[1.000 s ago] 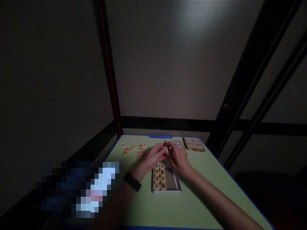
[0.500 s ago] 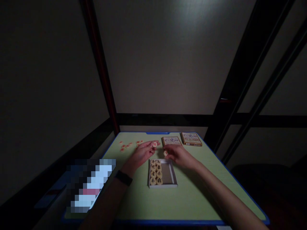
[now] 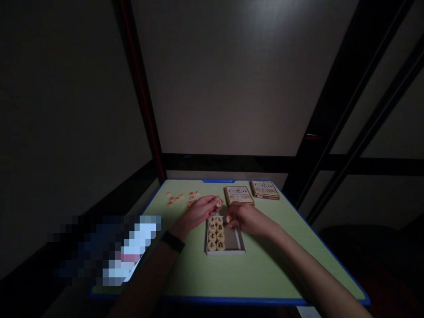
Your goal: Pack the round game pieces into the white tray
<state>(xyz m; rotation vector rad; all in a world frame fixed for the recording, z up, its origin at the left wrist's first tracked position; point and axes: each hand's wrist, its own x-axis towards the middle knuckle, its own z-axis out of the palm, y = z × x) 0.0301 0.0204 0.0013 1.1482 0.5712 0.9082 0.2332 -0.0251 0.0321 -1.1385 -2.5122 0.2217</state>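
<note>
A shallow white-rimmed box [image 3: 226,253] lies on the green table, its left half filled with two columns of round Chinese chess pieces [image 3: 212,236] bearing black characters. My right hand [image 3: 247,217] pinches a red-marked Chinese chess piece [image 3: 228,219] over the box's far edge, beside the top of the filled columns. My left hand [image 3: 200,210], a dark band on its wrist, is closed on another red-marked piece [image 3: 219,202] just beyond the box. Fingers partly cover both held pieces.
Loose red-marked pieces [image 3: 175,198] are scattered at the table's far left. Two printed flat boxes, a nearer one [image 3: 239,195] and a farther one [image 3: 264,189], lie at the back right. A blurred-out bright screen [image 3: 139,247] stands by the left edge.
My right hand has brought its piece nearer, over the box's far edge. My left hand has shifted slightly right, its fingers closing more around its piece. The view has tilted a little.
</note>
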